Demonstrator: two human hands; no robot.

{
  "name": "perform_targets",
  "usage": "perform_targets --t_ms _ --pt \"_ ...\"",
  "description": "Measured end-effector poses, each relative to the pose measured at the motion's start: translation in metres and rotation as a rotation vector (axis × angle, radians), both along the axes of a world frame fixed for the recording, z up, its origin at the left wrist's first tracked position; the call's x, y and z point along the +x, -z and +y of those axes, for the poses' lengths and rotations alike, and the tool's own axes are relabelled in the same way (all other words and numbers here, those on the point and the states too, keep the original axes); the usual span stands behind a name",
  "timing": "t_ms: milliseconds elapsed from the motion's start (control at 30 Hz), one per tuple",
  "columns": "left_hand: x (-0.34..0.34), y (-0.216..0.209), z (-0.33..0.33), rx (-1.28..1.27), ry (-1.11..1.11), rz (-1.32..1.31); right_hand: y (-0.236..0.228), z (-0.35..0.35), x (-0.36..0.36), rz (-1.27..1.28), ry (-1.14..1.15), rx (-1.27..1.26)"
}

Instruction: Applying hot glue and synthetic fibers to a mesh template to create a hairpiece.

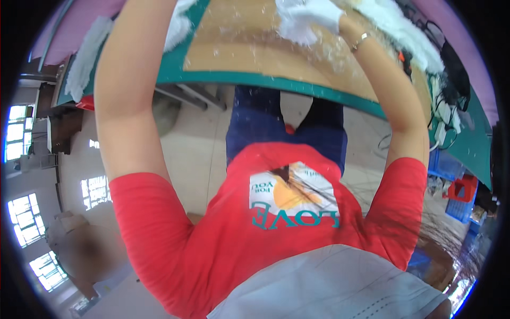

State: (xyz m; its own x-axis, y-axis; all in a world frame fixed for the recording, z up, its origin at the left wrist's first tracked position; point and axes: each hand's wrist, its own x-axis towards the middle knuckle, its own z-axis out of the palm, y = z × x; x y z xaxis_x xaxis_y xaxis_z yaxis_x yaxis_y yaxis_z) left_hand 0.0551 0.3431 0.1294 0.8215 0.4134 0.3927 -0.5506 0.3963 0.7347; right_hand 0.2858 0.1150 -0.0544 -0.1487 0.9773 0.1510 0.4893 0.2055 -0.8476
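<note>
My right hand, in a white glove with a thin bracelet at the wrist, is closed over a clump of white stuffing on the brown table top. My left hand reaches up to the picture's top edge, also white-gloved and mostly cut off. It rests by more white fluff, and its fingers are not visible. Loose white fibres lie scattered on the board between the two hands. Both bare forearms rise from my red shirt toward the table.
The table has a green rim. Heaps of white stuffing lie at its right and left ends. Black cables hang at the right. Blue and red crates stand on the floor at the right.
</note>
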Motion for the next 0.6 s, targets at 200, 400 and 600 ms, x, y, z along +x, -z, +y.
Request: perform_targets --t_ms 200,400,600 --pt "0.010 0.030 -0.061 0.162 -0.837 0.099 -0.029 -0.063 0.109 0.312 0.018 -0.106" --pt "-0.048 0.124 -0.039 0.227 -1.011 0.884 -0.068 -0.067 0.180 -0.068 0.018 -0.610" --pt "-0.088 0.215 -0.064 0.534 -0.605 1.559 0.003 -0.100 0.230 -0.004 0.228 -0.542"
